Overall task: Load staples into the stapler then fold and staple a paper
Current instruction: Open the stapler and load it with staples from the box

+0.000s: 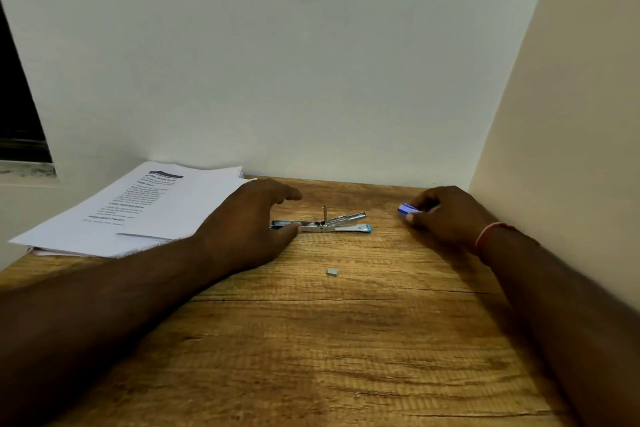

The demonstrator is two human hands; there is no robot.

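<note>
Pinching the blue staple box (408, 209) in my right grip (446, 218) at the worktop (346, 340) far edge, left grip (249, 222) spread above the stapler (332, 224).

I see dim, soft light, faint shadows on the counter (329, 340). Edges bow from the wide lens; detail is slightly blurred.

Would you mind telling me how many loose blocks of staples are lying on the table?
1: a small staple block on the table, nearer than the open stapler. More may be hidden in the blue box the right hand holds.
</note>
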